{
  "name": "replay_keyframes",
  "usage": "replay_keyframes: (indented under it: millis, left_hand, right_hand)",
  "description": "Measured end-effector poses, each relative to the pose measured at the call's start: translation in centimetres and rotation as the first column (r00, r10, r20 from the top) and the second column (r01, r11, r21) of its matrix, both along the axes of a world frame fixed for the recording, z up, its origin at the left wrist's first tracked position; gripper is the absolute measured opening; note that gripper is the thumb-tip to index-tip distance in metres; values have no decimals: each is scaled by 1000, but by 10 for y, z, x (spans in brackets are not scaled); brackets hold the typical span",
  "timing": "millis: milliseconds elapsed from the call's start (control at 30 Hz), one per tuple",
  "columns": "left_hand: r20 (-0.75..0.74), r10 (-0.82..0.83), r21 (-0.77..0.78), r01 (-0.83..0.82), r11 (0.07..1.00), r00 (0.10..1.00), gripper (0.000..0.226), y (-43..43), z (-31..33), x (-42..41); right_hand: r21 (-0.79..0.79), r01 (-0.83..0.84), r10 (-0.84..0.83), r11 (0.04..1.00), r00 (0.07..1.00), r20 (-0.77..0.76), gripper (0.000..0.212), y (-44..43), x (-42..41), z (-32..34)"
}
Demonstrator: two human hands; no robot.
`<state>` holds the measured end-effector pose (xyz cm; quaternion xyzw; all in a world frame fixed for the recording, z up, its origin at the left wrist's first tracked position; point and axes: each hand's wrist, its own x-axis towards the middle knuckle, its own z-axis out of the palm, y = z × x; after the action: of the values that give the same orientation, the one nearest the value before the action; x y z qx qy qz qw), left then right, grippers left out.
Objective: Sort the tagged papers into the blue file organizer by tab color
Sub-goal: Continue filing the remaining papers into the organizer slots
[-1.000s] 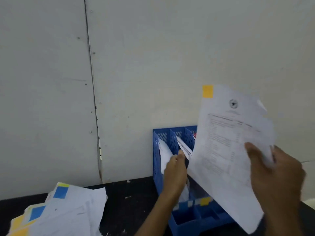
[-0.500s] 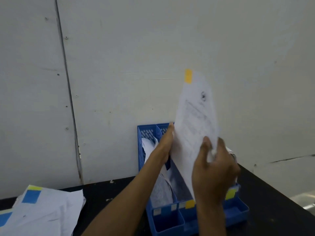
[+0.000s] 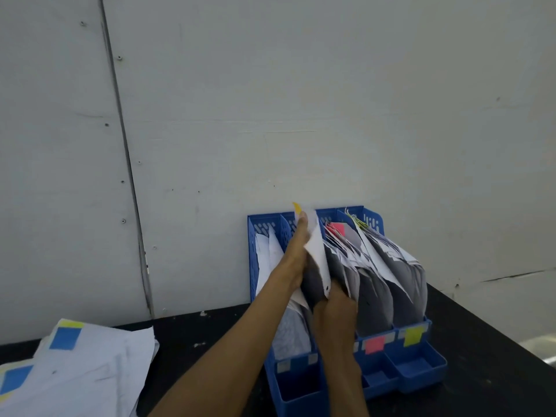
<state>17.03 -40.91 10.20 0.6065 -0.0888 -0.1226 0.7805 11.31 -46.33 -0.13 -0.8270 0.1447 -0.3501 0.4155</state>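
Observation:
The blue file organizer [image 3: 415, 368] stands against the wall on the black table, its slots full of papers. Its front carries a pink label [image 3: 374, 345] and a yellow-green label [image 3: 413, 336]. A white sheet with an orange-yellow tab [image 3: 317, 251] sits edge-on in the second slot from the left. My left hand [image 3: 296, 248] reaches into that slot with straight fingers pressed against the sheet's left side. My right hand [image 3: 334, 314] grips the sheet's lower edge at the front of the slot.
A loose pile of white papers with blue and yellow tabs [image 3: 75, 365] lies at the table's left front. The grey panel wall [image 3: 270, 115] rises right behind the organizer. The table's right edge [image 3: 493, 329] runs diagonally past the organizer.
The orange-tabbed sheet came down from in front of the wall into the organizer's second slot. My right hand dropped with it to the slot's front; my left hand stayed in the slot.

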Motion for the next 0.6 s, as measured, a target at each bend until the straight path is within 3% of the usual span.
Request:
replay_keyframes:
  millis: [67,133,200,333,433,533,600]
  left_hand:
    - [46,-12,29,11,1000,999,101,-1,-2,6]
    - [21,-14,-2,14,1000,1000,97,5,2,4]
    - [26,-32,-1,32,999,999,82,15,8,-3]
    - [110,-24,21,22,1000,994,44,43,23,-13]
    - [208,29,55,-41,998,978,53,88,34,-30]
    - [316,192,87,-230,969,929,39,158,26,-53]
    - [364,309,157,-385,909,878,30,205,9,-71]
  right_hand:
    - [-103,-71,50,992,981,-189,15,0,1,-9]
    - [-160,-123,67,979,947,-315,25,-3,1,-11]
    - [-153,-119,83,981,971,-222,12,-3,-3,-1]
    - [-118,-76,90,990,989,118,36,3,-21,42]
    - [-144,-79,119,986,948,294,41,25,-49,74]
    - [-134,-206,240,969,907,346,36,75,-70,76]
    - [-109,-316,334,943,897,289,29,113,-76,63]
